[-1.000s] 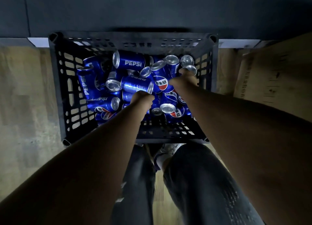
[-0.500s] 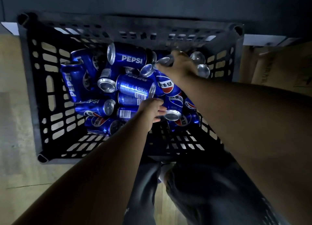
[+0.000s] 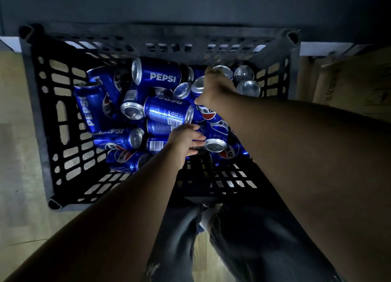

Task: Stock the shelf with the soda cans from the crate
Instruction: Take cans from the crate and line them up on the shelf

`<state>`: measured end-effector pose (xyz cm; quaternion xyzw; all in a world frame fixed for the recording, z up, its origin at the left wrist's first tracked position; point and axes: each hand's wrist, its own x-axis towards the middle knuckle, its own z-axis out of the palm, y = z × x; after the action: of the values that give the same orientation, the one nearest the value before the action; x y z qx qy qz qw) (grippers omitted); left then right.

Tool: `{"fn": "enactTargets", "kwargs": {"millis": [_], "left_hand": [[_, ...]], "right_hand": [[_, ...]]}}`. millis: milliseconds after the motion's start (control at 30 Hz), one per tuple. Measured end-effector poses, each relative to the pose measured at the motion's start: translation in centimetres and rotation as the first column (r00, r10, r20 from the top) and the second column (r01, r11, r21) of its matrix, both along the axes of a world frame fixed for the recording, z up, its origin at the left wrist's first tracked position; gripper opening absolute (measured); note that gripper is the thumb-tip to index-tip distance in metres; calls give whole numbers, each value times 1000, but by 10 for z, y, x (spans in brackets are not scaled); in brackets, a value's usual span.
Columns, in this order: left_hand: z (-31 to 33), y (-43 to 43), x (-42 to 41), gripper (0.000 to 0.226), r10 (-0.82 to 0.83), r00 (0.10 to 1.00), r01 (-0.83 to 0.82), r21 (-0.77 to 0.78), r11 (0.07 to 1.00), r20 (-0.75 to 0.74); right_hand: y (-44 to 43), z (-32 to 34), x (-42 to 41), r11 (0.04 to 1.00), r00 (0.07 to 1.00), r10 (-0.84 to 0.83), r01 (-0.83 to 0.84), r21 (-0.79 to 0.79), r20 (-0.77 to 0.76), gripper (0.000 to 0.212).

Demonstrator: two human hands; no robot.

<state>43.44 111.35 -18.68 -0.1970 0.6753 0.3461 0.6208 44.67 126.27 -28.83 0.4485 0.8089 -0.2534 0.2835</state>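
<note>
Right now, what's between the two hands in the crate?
Head view: a blue soda can, logo up, lies between the left hand and the right hand; no bare gap.

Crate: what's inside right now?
The crate holds a loose pile of blue Pepsi cans, most lying down, a few upright far right. The left hand and right hand reach in, covering some cans; lower layers are hidden.

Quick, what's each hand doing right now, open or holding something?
Left hand: open, holding nothing.
Right hand: grips a soda can.
</note>
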Motion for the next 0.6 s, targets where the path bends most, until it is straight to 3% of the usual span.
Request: {"fn": "enactTargets", "kwargs": {"millis": [67,233,600], "left_hand": [[8,-6,0,31,-26,1000,26,-11,1000,8],[37,-27,4,32,-3,1000,4,-68,998,13],[121,-23,15,31,-17,1000,20,-107,994,23]], "right_hand": [[-10,67,0,997,1000,-16,16,-76,2,81],[-7,149,14,992,998,51,-46,-115,40,62],[-25,229,47,992,997,30,-21,-123,73,70]]}}
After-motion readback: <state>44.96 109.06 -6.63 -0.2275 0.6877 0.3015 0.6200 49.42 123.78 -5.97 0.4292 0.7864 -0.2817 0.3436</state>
